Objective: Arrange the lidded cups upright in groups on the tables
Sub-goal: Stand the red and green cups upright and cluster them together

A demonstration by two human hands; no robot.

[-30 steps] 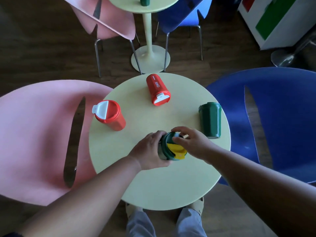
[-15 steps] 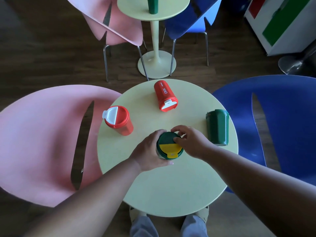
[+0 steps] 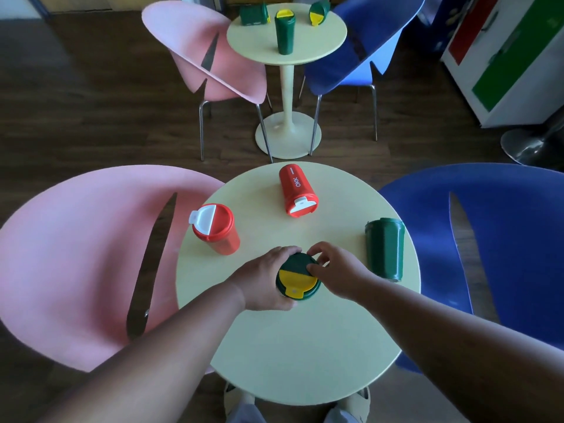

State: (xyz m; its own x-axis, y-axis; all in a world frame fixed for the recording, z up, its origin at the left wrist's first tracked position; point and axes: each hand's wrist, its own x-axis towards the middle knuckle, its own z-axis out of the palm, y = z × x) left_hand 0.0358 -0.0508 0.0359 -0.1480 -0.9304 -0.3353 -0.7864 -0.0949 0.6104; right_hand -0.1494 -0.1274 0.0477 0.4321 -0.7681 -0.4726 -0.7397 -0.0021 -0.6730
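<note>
green cup with yellow lid (image 3: 297, 279), lower centre of near tabletop (image 3: 305, 346): left hand (image 3: 268, 280) wraps its side, right hand (image 3: 338, 274) pinches the lid rim. step: standing it upright. next: release, then right the red cup (image 3: 297, 190) lying above.

On the near tabletop (image 3: 293, 355) stand and lie four cups. The held cup (image 3: 297, 280) is upright near the middle, the left hand (image 3: 264, 280) on its left side and the right hand (image 3: 338, 274) on its right — fingers on its lid. Behind it to the left stands a second cup (image 3: 216, 228); behind it, toward the far edge, a third cup (image 3: 297, 190) lies on its side. To the right a fourth cup (image 3: 385, 248) lies near the edge. Chairs flank the tabletop left (image 3: 76, 254) and right (image 3: 500, 239). Beyond, a far tabletop (image 3: 314, 47) carries three more cups — one upright cup (image 3: 285, 33) in front, two behind it.
</note>
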